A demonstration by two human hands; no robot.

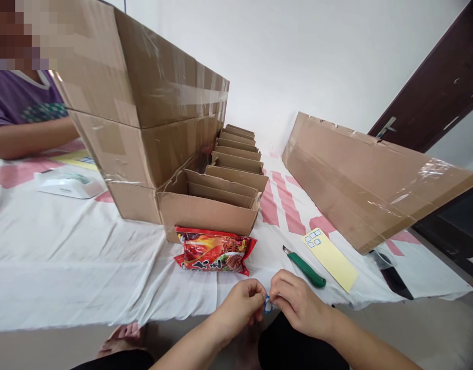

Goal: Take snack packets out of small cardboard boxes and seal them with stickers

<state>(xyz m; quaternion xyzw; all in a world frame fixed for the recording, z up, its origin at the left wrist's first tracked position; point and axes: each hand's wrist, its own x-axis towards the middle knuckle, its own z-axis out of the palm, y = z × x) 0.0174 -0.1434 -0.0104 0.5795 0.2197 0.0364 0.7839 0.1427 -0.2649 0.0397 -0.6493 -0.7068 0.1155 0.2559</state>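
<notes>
My left hand (242, 303) and my right hand (298, 303) meet just below the table's front edge, both pinching a small blue-and-white sticker (268, 305) between their fingertips. Just beyond them on the white cloth lies a red snack packet (215, 251), against the front of an open cardboard box (205, 213) with cardboard dividers inside. A green utility knife (306, 268) lies right of the packet, and beside it a yellow sheet (331, 259) carrying several blue-and-white stickers at its top.
Taped cardboard boxes (144, 103) are stacked at the left. A long cardboard flap (360, 174) lies at the right. Another person in a purple shirt (20, 97) sits at the far left, near a white device (69, 184). A dark phone-like object (394, 277) lies near the right edge.
</notes>
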